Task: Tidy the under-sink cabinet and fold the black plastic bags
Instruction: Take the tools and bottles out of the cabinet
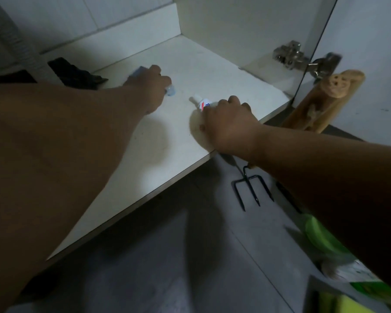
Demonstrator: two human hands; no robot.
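Cabinet floor (145, 136): white panel of the under-sink cabinet, lit unevenly, both arms reaching onto it.
Black plastic bags (76, 74): dark crumpled heap at the back left of the cabinet floor, just beside the ribbed drain hose (20, 48).
Left hand (149, 86): knuckles up, fingers curled around a small pale-blue item (171, 90) that shows at both ends of the fist; what the item is cannot be told.
Right hand (226, 125): near the front edge of the cabinet floor, fingers curled over a white tube (200, 101) with red and blue print, its cap end pointing toward the back left.
Tube position: lying on the cabinet floor, just right of the left hand, apart from it.
Door hinge (290, 54): metal, on the right cabinet wall.
Wooden piece (321, 102): light-brown, leaning by the open door at right.
Garden fork (251, 188): black, three prongs, lying on the grey floor below the right forearm.
Green packaging (330, 249): on the floor at lower right, blurred.
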